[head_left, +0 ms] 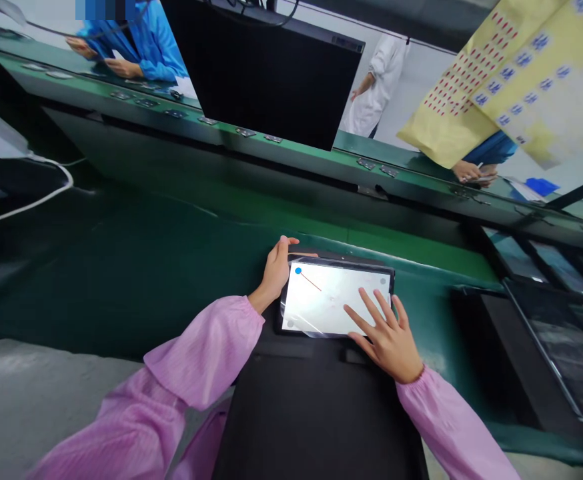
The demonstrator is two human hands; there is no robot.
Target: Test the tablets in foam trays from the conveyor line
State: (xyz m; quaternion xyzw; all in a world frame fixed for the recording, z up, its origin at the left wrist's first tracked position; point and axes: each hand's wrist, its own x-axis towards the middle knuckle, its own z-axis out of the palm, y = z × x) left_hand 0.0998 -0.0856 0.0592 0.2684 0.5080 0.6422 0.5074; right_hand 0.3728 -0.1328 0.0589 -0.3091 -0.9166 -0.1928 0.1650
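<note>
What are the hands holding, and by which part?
The left hand grips the tablet by its left edge, near the top corner. The right hand holds nothing and only rests flat on the screen's lower right.

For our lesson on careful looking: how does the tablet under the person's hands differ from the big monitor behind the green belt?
The tablet glows white, with a blue dot and a red line; the monitor shows only black. The tablet looks far smaller than the monitor. The left hand grips the tablet's corner and the right hand lies flat on it; nobody touches the monitor. Both are flat and rectangular.
</note>
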